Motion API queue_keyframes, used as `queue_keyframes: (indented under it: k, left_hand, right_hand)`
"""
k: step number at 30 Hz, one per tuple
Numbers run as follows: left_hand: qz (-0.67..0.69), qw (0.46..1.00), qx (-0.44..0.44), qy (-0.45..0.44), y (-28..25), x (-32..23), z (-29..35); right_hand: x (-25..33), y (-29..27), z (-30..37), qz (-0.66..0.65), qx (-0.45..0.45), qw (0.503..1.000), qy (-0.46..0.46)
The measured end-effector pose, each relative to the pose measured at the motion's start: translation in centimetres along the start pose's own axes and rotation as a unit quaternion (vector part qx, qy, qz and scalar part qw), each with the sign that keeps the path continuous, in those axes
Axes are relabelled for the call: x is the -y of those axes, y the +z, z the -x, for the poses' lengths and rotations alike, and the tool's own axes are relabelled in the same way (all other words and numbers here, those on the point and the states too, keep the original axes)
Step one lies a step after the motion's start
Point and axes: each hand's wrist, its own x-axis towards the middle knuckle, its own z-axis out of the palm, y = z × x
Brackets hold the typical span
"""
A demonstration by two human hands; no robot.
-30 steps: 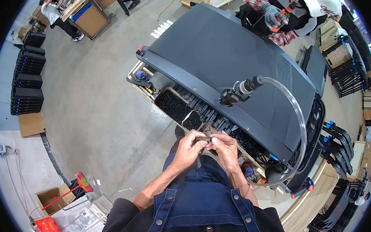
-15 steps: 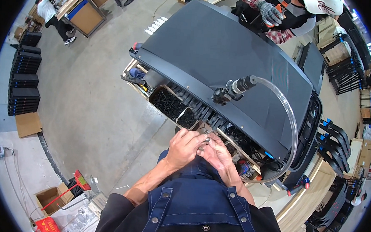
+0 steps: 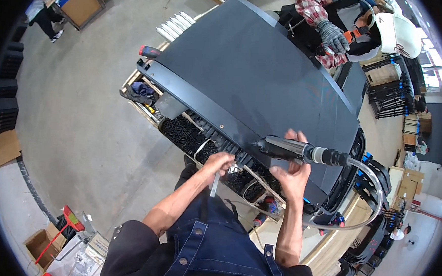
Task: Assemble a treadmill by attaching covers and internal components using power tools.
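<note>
My left hand (image 3: 220,163) is closed, and a flat silver metal bar (image 3: 214,185), perhaps a wrench handle, sticks out below its fingers. Small shiny bits lie by its fingertips, too small to name. My right hand (image 3: 295,179) is around a hand-held air tool (image 3: 283,149), its fingers on the far side and its thumb on the near side. The tool lies nearly level above the large dark grey panel (image 3: 244,84), with a clear hose (image 3: 375,185) running from its right end. Below my left hand's level sit bins of black screws (image 3: 182,130).
Across the panel a co-worker's gloved hand (image 3: 332,37) holds an orange and black tool. White tubes (image 3: 176,26) stand at the panel's far left corner. A red and black power tool (image 3: 149,51) sits nearby. Wooden boards (image 3: 333,246) lie at the right.
My hands have parted from each other. My right hand has gone right to the air tool, which has tipped from leaning to nearly level. My left hand keeps the silver bar.
</note>
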Motion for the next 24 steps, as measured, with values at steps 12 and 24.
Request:
queue_keyframes:
  k: [12, 24]
  left_hand:
    - [0.184, 0.928, 0.317, -0.072, 1.7, 0.1, -10.7]
    - [0.003, 0.981, 0.181, 0.072, 1.3, -0.8, -10.2]
  right_hand:
    - [0.0, 3.1, -2.0, 0.066, 0.053, 0.995, -0.055]
    - [-2.1, 2.3, -4.8, -0.063, 0.032, 0.997, -0.04]
